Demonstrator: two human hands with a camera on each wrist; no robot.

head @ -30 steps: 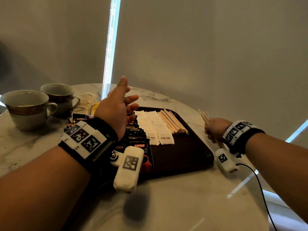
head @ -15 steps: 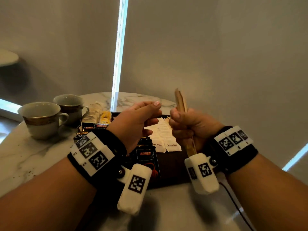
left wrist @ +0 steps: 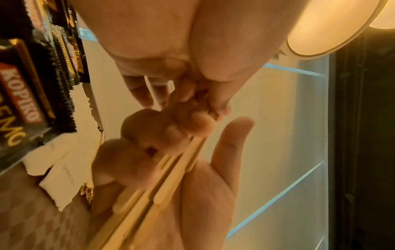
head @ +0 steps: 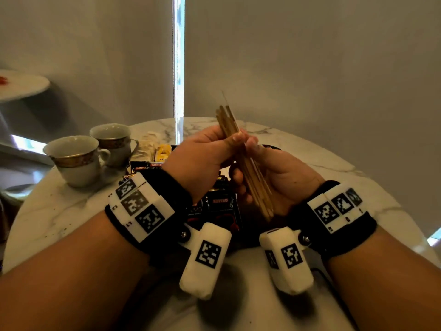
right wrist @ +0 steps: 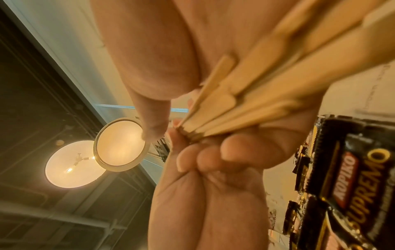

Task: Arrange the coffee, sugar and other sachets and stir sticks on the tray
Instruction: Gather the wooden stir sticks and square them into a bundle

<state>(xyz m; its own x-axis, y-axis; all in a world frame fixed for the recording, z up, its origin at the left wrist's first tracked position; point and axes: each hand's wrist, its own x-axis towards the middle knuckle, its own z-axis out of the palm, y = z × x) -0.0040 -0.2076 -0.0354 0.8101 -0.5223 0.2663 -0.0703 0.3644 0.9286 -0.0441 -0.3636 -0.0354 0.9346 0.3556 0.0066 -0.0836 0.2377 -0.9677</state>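
Head view: at frame centre, above the tray [head: 269, 147], the left hand [head: 202, 161] has joined the right hand [head: 281, 177], both now pinching the raised stir sticks [head: 229, 123], likely squaring them.

Left wrist view: curled fingers [left wrist: 149, 128] grip the sticks; sachets [left wrist: 25, 94] lie at left.

Right wrist view: the bundle [right wrist: 267, 84] fans at upper right.
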